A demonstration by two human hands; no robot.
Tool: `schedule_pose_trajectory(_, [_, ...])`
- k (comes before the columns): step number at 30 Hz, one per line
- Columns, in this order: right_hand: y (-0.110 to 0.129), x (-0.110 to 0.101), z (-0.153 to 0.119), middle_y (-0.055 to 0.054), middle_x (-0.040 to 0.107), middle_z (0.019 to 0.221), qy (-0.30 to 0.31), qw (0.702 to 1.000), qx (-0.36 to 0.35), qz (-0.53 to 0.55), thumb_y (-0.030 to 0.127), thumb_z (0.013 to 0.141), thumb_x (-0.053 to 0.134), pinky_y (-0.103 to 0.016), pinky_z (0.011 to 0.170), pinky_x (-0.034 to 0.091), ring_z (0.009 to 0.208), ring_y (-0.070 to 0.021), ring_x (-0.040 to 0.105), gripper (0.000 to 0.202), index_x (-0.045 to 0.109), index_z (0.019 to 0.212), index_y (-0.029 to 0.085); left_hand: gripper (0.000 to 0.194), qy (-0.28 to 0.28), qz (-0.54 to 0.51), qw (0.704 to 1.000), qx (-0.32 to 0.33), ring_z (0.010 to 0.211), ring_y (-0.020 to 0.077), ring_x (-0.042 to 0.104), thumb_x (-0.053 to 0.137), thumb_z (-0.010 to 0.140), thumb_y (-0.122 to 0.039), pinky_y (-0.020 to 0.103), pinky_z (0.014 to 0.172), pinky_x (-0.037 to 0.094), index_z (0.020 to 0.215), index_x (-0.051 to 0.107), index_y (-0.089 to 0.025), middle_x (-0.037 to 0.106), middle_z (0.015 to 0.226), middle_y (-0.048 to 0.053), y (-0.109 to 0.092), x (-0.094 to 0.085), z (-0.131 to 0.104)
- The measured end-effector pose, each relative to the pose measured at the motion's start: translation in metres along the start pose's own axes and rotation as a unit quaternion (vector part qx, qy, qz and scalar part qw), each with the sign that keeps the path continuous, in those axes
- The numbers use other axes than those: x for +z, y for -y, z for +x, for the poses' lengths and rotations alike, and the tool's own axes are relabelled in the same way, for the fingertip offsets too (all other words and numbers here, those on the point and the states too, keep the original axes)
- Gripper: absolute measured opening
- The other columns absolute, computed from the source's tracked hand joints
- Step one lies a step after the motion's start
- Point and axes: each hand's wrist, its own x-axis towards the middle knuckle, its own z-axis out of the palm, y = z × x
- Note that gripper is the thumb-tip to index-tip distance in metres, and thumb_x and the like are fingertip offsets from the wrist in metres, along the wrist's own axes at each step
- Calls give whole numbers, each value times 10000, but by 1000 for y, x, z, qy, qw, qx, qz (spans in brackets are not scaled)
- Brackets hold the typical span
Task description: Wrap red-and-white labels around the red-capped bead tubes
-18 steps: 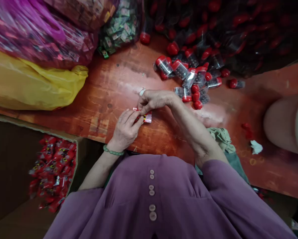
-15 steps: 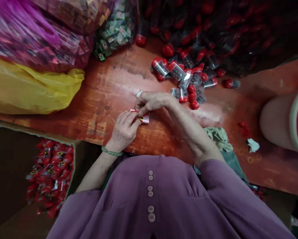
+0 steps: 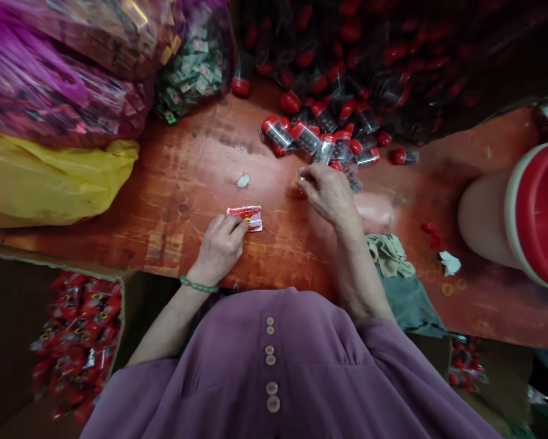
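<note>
My left hand (image 3: 223, 247), with a green bead bracelet at the wrist, pinches a small red printed plastic packet (image 3: 254, 213) on the wooden table. My right hand (image 3: 329, 195) has its fingers closed on a small clear bottle (image 3: 301, 174) with red at its lower end, mostly hidden by the fingers. Just beyond that hand lies a loose heap of small clear bottles (image 3: 307, 139) with red caps and dark contents.
Bags of small packets (image 3: 194, 67) and a yellow bag (image 3: 49, 183) lie at the left. A red-lidded bucket (image 3: 487, 213) and a folded cloth (image 3: 409, 305) are at the right. Below the table's edge at left, a cardboard box holds red packets (image 3: 79, 329).
My right hand has left the packet and moved right to the bottle heap, closing on a bottle. My left hand still holds the packet. The view has shifted slightly.
</note>
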Motion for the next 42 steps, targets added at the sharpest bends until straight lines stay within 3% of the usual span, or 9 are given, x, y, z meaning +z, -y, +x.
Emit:
schedule_pose_trajectory(3, [-19, 6, -3, -165, 660, 1087, -16, 997, 50, -55, 277, 921, 571, -478, 927, 452, 1048, -327, 594, 160, 626, 1015, 160, 244, -8, -27, 999, -25, 784, 203, 567, 484, 955, -166, 342, 747, 488, 914, 725, -184, 684, 864, 87, 1, 1, 1])
schedule_pose_trajectory(7, [-17, 20, -5, -213, 611, 1171, -18, 996, 43, -71, 437, 912, 614, -550, 951, 450, 1123, -382, 550, 360, 566, 1124, 149, 230, -7, -92, 994, -55, 786, 187, 596, 554, 956, -296, 330, 755, 507, 870, 741, -193, 696, 859, 70, 6, -1, 5])
schedule_pose_trajectory(16, [-12, 31, -17, -148, 591, 1163, -28, 998, 12, -46, 305, 880, 572, -487, 917, 499, 1060, -329, 574, 477, 520, 1339, 190, 256, 47, -119, 988, -85, 757, 182, 614, 523, 958, -285, 310, 737, 511, 853, 737, -189, 682, 798, 56, 9, -14, 18])
schedule_pose_trajectory(21, [-17, 26, -28, -121, 596, 1150, -8, 999, 4, 37, 216, 875, 530, -454, 945, 492, 1035, -285, 594, 332, 581, 1203, 206, 271, 64, -7, 996, -67, 815, 235, 578, 443, 982, -258, 370, 773, 474, 972, 700, -171, 666, 855, 94, -2, -13, 19])
schedule_pose_trajectory(26, [-19, 26, -44, -73, 668, 1028, -23, 983, 24, 180, 308, 888, 566, -401, 888, 504, 928, -225, 617, 193, 581, 1050, 202, 286, 94, 41, 993, -65, 842, 272, 550, 398, 970, -172, 415, 748, 426, 966, 683, -162, 636, 894, 140, -11, -15, 17])
schedule_pose_trajectory(30, [-21, 23, -59, -43, 695, 963, -39, 967, 30, 250, 353, 850, 629, -415, 872, 515, 867, -215, 636, 381, 562, 1199, 217, 272, 48, 57, 996, -41, 786, 248, 547, 436, 955, -177, 393, 719, 431, 821, 672, -193, 633, 805, 107, -5, -13, 16])
schedule_pose_trajectory(34, [-19, 10, -68, -45, 695, 971, 11, 965, 25, 259, 391, 857, 643, -454, 875, 529, 869, -235, 652, 569, 483, 1383, 242, 214, -10, -1, 998, -62, 741, 204, 581, 523, 938, -248, 348, 714, 467, 804, 686, -208, 657, 752, 52, 4, -14, 17])
schedule_pose_trajectory(37, [-15, 2, -71, -52, 691, 1069, 26, 961, -17, 275, 389, 882, 615, -436, 911, 520, 946, -226, 648, 409, 563, 1260, 240, 188, -29, -62, 993, -91, 733, 188, 614, 590, 907, -281, 335, 709, 486, 767, 693, -210, 694, 747, 33, 5, -20, 18])
schedule_pose_trajectory(42, [-13, 12, -73, -39, 690, 995, 18, 947, -21, 319, 358, 889, 600, -357, 819, 531, 869, -180, 637, 207, 576, 1042, 221, 150, -54, -152, 980, -113, 682, 149, 639, 687, 849, -276, 291, 668, 499, 719, 696, -204, 724, 726, 3, -1, -29, 16])
